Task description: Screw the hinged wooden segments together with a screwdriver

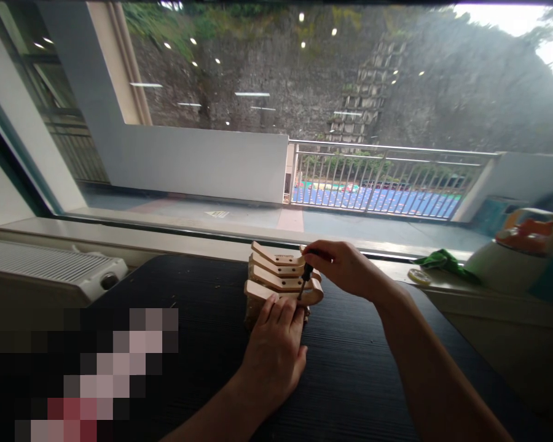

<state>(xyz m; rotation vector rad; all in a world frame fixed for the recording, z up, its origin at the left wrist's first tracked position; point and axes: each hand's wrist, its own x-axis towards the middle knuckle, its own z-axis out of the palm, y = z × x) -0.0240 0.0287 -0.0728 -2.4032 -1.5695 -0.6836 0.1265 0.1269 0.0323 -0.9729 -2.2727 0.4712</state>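
Near the far edge of the desk [203, 294], the left hand [274, 350] lies flat, pinning the slatted wooden assembly [276, 276]; the right hand [345, 267] is clamped on a small screwdriver [305, 275], best held upright under steady pressure.

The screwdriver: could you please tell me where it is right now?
In the head view the screwdriver stands just right of centre, held by the right hand, tip on the wooden assembly that the left hand presses onto the black mat.
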